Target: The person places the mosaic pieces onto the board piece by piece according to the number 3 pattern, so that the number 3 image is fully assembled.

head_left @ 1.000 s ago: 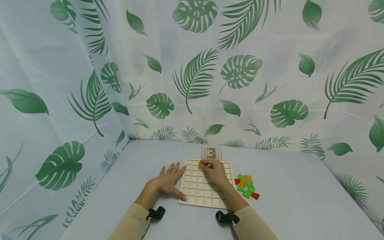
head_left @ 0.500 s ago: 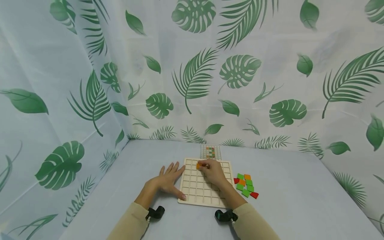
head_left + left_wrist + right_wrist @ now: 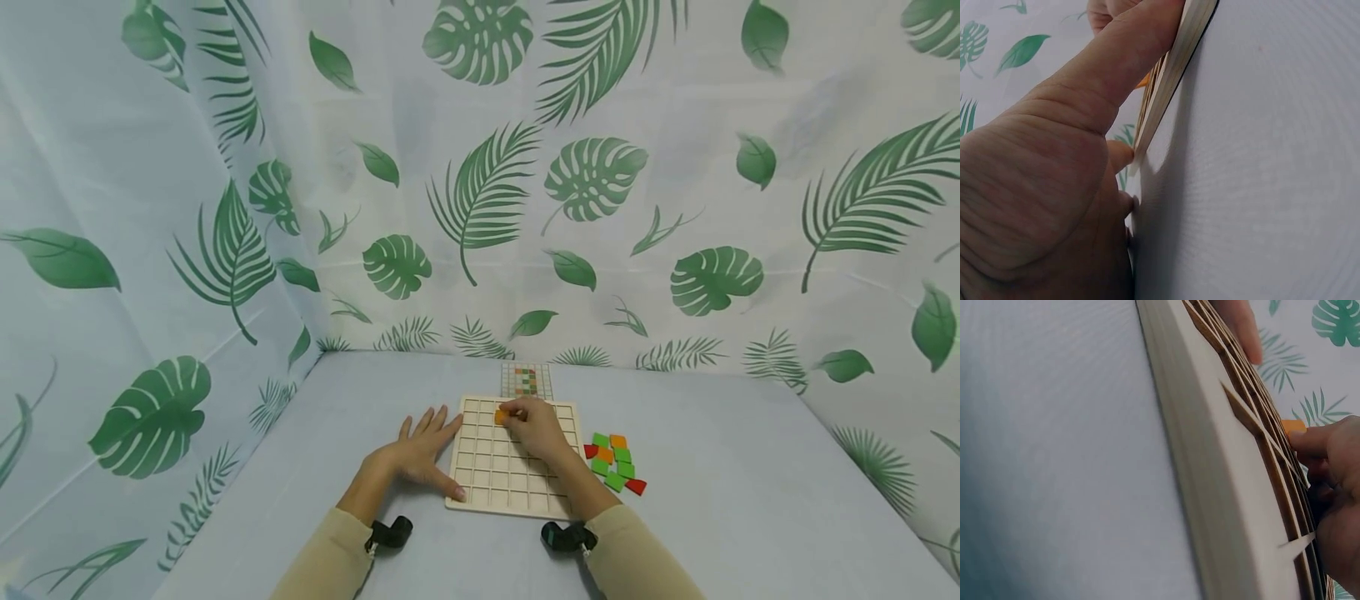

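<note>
Now orange tile (image 3: pixel 499 417), pinched by right hand (image 3: pixel 538 429), sits slightly farther inside far edge of board (image 3: pixel 480 475) than before; placement seems unfinished. Left hand (image 3: pixel 415 457), spread, touches left edge.

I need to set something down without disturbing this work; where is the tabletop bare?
Widest: the tabletop right of the loose red, green and orange tiles; also left of the left hand. Crowded: the far end of the wooden grid board, where the right hand pinches an orange tile near the pattern card.
</note>
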`<move>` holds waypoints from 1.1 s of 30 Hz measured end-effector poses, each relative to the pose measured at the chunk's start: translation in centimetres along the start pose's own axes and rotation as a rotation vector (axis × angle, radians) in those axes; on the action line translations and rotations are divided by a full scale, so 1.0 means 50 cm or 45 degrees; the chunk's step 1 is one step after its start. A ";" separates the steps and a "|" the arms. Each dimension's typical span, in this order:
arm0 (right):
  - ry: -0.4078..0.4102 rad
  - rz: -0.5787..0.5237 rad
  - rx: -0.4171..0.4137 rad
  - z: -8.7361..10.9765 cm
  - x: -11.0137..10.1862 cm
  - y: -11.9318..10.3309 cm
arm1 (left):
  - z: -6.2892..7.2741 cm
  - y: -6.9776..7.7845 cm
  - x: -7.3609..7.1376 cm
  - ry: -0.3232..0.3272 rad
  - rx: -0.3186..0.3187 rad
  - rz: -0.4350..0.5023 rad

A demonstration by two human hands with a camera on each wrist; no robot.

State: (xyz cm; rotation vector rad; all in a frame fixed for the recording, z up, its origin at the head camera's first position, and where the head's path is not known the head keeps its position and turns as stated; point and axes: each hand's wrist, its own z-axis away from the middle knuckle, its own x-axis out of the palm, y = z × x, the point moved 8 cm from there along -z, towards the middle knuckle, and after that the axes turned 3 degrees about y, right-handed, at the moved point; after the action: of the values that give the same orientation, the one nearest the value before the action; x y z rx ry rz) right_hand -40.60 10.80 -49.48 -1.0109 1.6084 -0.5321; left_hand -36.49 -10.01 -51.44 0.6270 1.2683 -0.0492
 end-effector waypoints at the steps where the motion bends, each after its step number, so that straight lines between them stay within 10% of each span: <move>1: -0.003 0.008 -0.001 0.000 0.001 0.000 | 0.000 -0.001 0.001 0.000 0.001 0.004; 24: -0.099 0.306 -0.181 -0.007 0.018 -0.020 | 0.002 0.001 -0.003 0.002 0.030 0.003; 33: -0.052 0.177 -0.149 0.002 -0.003 -0.013 | 0.001 0.001 -0.001 0.000 0.031 -0.009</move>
State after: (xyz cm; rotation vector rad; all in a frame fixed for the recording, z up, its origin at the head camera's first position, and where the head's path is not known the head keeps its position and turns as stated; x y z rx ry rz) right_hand -40.26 10.60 -48.90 -0.9814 1.6747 -0.3247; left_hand -36.45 -9.99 -51.37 0.6434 1.2716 -0.0709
